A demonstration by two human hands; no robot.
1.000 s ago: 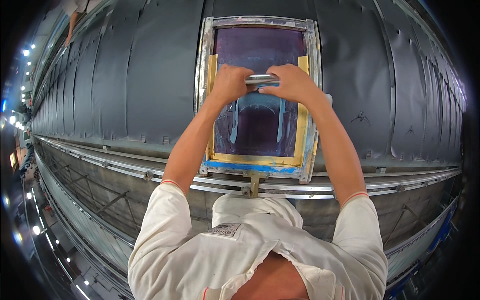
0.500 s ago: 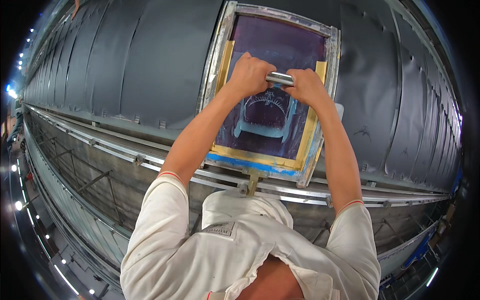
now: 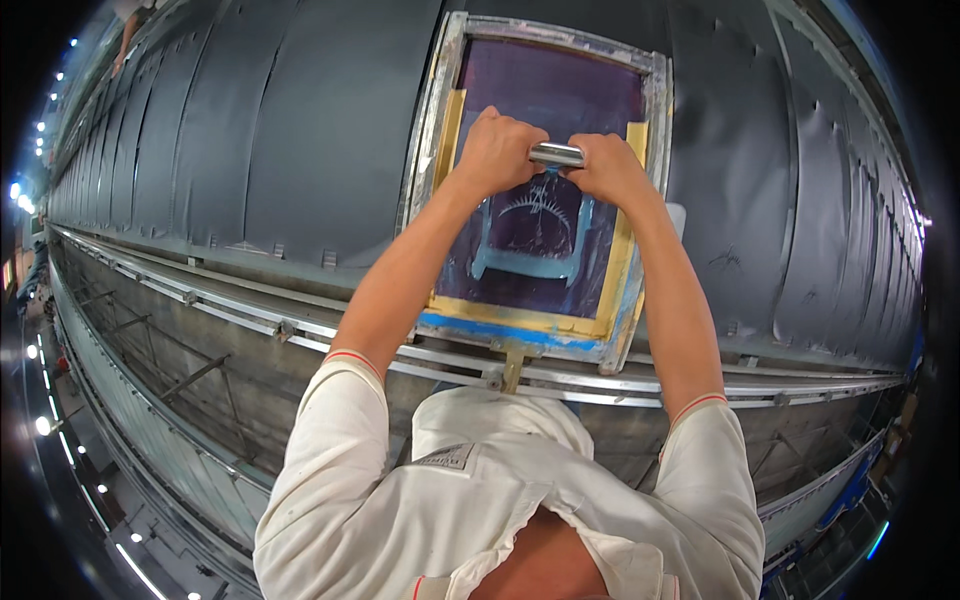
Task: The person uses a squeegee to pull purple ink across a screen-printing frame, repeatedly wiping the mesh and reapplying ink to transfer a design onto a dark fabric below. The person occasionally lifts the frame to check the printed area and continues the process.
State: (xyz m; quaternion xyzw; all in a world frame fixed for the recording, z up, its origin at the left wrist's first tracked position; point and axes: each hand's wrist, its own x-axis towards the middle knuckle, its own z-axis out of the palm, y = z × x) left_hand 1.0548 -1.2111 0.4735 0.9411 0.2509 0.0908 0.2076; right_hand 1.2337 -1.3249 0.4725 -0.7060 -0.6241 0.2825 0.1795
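Note:
My left hand (image 3: 500, 152) and my right hand (image 3: 608, 170) are both closed around the two ends of a squeegee (image 3: 557, 154) with a shiny metal handle. Its blade is mostly hidden beneath my hands. The squeegee is over the dark purple mesh (image 3: 550, 85) of a screen-printing frame (image 3: 657, 100). Between my forearms, a band of light blue ink (image 3: 530, 266) lies on the mesh, below a pale toothed arc design (image 3: 535, 208). Yellow tape (image 3: 520, 309) lines the mesh's sides and near edge, with a blue strip (image 3: 480, 329) along the near rim.
The frame lies on a long table covered in black sheets (image 3: 320, 130), extending left and right. A metal rail (image 3: 660, 401) runs along the table's near edge, with a bracket (image 3: 513, 368) at the frame. Another person's arm (image 3: 126, 42) shows at the far upper left.
My hands and the squeegee stay almost in place on the screen. The whole view has shifted slightly, and more of the other person's arm shows at the upper left.

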